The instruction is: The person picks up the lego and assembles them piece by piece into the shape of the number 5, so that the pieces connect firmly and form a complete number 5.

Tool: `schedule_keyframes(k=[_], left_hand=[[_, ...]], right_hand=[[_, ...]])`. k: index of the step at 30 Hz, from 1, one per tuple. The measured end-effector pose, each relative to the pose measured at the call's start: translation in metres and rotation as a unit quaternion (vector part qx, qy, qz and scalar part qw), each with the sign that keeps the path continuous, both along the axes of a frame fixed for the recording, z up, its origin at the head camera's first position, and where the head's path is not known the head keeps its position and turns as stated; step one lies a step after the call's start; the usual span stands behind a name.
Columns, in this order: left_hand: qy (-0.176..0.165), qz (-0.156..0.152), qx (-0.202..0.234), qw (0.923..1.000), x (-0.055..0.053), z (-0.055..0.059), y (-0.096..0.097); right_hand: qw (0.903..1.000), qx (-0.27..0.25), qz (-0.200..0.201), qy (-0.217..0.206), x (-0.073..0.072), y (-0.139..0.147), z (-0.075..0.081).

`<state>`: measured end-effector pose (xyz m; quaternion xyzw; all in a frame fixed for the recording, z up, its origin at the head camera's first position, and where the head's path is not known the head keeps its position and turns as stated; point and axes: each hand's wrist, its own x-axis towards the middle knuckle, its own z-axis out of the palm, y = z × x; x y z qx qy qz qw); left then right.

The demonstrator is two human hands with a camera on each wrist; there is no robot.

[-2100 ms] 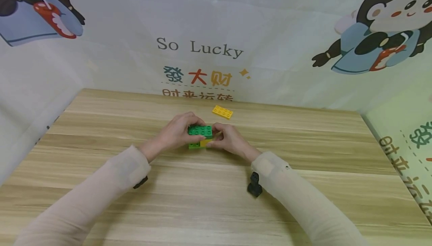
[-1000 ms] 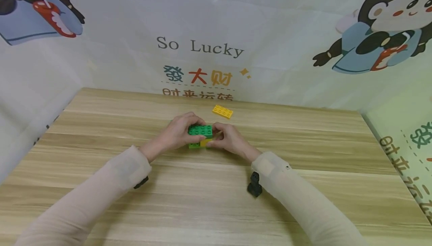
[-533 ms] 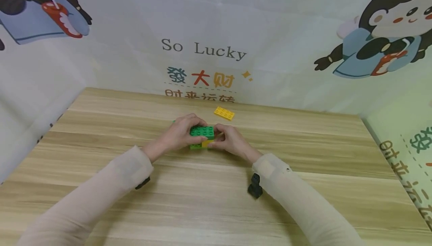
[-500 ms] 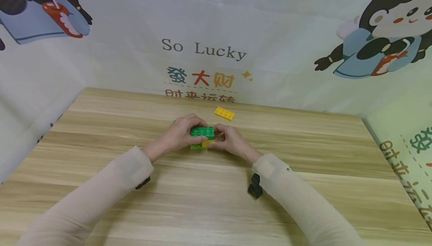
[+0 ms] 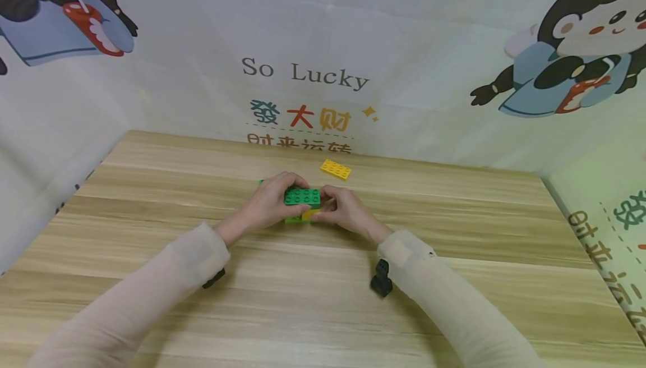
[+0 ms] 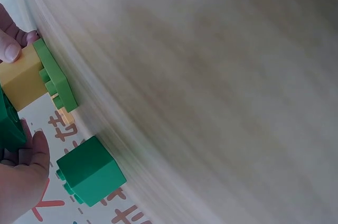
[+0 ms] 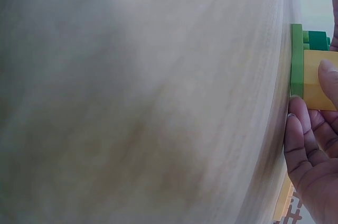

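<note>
Dark-green studded plastic brick [image 5: 302, 196] pinched by left hand [image 5: 272, 198] over yellow plastic block [image 6: 24, 78], right hand [image 5: 347, 211] pinching that block on light-green studded plate [image 6: 57, 78].

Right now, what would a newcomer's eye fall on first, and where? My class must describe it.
Probably the dark green studded plastic block, vivid near the head view's middle, gripped by the left hand while the right hand pinches a yellow plastic block. Next might come the flat yellow studded plate, lying farther back. Behind, the white printed backdrop shows cartoon figures at upper left and right.
</note>
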<state>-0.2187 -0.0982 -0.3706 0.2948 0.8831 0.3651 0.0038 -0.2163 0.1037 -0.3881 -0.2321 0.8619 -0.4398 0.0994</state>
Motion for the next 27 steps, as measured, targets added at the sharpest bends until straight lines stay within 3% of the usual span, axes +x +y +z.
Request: schedule_keyframes(k=[18,27], left_hand=[[0.022,-0.009,-0.009,0.9997,-0.0027,0.0029,0.0000],[0.000,-0.006,-0.025,0.9997,-0.0027,0.0049,0.0004]], right_hand=[[0.9999,-0.010,0.005,-0.002,0.0002,0.0012,0.0010],[0.9999,-0.012,0.012,-0.004,0.0025,0.0015,0.0004]])
